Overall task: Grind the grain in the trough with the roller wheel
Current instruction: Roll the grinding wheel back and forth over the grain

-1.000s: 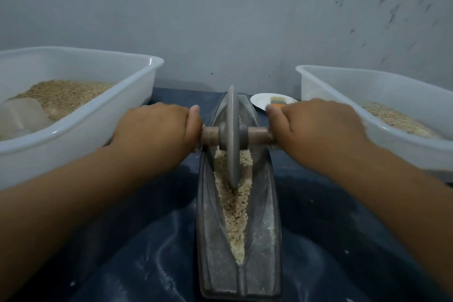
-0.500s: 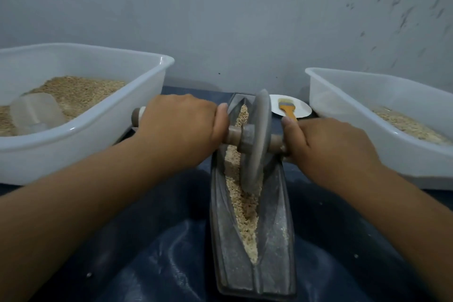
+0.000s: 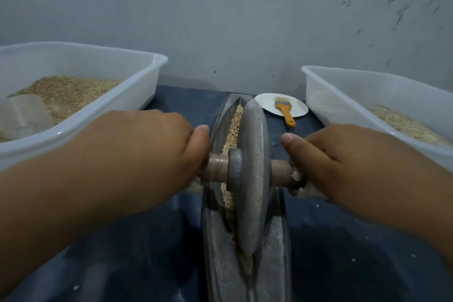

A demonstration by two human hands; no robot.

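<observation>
A grey metal roller wheel (image 3: 252, 174) stands on edge in the long boat-shaped metal trough (image 3: 275, 257), on a wooden axle through its hub. My left hand (image 3: 147, 154) grips the axle's left end and my right hand (image 3: 343, 162) grips its right end. Pale grain (image 3: 234, 130) lies in the groove beyond the wheel and along its left side. The wheel sits in the near half of the trough and hides the grain under it.
A white plastic tub (image 3: 137, 95) holding grain and a clear scoop (image 3: 24, 113) stands at the left. Another white tub (image 3: 343, 95) with grain stands at the right. A white plate (image 3: 297, 105) with an orange-handled brush (image 3: 285, 113) lies behind the trough. Dark blue sheet (image 3: 147, 252) covers the table.
Both hands have pulled the wheel back along the trough toward me, from the far part to the near half. More grain now shows at the far end.
</observation>
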